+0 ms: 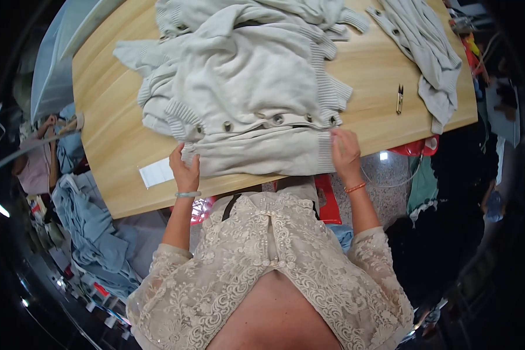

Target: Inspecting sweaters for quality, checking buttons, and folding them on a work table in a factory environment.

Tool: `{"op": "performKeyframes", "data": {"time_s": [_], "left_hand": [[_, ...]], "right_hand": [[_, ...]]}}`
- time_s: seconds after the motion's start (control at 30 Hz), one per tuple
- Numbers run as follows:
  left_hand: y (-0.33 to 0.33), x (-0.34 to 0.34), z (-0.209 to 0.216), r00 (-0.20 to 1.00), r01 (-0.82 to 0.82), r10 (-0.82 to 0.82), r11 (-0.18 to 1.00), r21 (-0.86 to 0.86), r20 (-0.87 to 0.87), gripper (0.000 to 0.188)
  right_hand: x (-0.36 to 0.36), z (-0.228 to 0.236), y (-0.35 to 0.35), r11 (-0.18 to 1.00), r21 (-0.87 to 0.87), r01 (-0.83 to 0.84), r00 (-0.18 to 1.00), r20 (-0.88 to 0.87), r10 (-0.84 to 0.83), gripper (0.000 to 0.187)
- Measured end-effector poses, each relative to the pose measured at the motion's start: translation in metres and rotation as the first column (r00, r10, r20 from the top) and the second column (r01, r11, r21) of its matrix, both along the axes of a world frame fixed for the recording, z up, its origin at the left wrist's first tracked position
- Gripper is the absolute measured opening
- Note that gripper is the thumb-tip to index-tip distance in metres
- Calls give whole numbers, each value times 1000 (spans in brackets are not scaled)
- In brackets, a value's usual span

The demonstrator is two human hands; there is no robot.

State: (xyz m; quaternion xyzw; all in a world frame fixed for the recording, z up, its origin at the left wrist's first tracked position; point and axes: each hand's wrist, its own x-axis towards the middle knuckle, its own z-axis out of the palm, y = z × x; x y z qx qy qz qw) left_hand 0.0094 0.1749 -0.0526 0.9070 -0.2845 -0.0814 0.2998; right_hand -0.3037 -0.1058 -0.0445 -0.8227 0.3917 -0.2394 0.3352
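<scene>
A pale grey knitted cardigan (262, 76) with dark round buttons lies across the table in front of me, its buttoned front edge running sideways. My left hand (185, 172) is at the near left corner of the cardigan, thumb and fingers apart, touching or just beside the knit. At the opposite end, my right hand (346, 153) has its fingers curled at the ribbed hem, seemingly gripping its edge; the fingertips are slightly blurred. A white paper slip (156, 174) lies beside my left hand.
The wooden table (108, 116) has a curved outline. More pale knitwear is piled at its far side, and another knitted garment (429, 55) lies at the right. Small thread snips (399, 100) rest near it. Blue garments (93, 227) are heaped to the left; another person sits beyond them.
</scene>
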Motion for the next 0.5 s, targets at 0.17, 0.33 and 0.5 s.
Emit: {"op": "performKeyframes", "data": {"time_s": [0.17,0.33,0.5], "left_hand": [[12,20,-23,969,88,-98,995,-51,-228,47],[20,35,-26,926,137,-118,990,28,-359,34],[40,43,-11,811,77,-154,985,-157,-565,18]], "right_hand": [[51,13,38,971,-66,-228,967,-132,218,35],[60,2,39,966,-168,-199,930,-343,132,41],[36,33,21,970,-15,-244,923,-312,227,27]]}}
